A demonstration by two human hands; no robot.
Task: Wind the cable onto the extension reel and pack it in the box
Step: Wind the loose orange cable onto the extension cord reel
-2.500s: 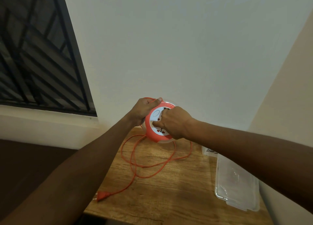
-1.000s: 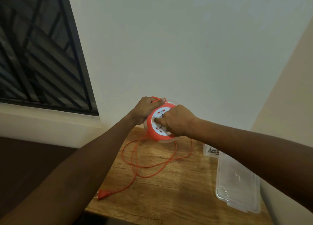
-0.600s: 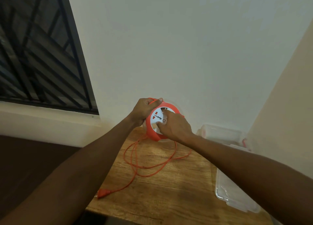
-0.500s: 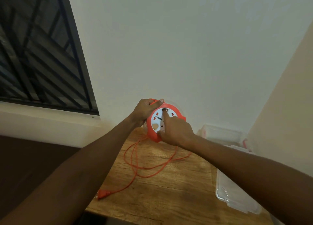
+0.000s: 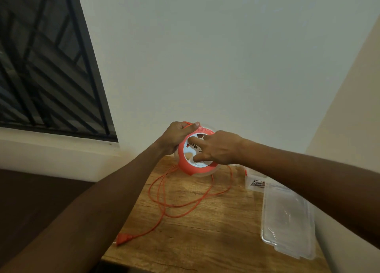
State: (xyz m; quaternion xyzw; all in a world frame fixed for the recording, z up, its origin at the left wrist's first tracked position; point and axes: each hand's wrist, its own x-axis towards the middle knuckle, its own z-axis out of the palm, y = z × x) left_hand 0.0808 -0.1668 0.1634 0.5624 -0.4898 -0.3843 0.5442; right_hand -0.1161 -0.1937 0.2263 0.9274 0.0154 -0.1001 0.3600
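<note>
1. Here, the left hand (image 5: 174, 135) grips the upper left rim of the extension reel (image 5: 196, 155), fingers curled round its edge, thumb laid along the top.
2. The right hand (image 5: 218, 148) rests on the reel's white face, forefinger and thumb stretched out and pressing it.
3. The reel is held up on edge above the far part of the wooden table (image 5: 216, 231).
4. Below the fingers the orange cable (image 5: 164, 198) hangs in loose loops on the table, ending at its plug (image 5: 123, 237) near the front left edge.
5. Right of the right hand lies a clear lid (image 5: 287, 221); the box (image 5: 256, 182) is mostly hidden behind the forearm.
</note>
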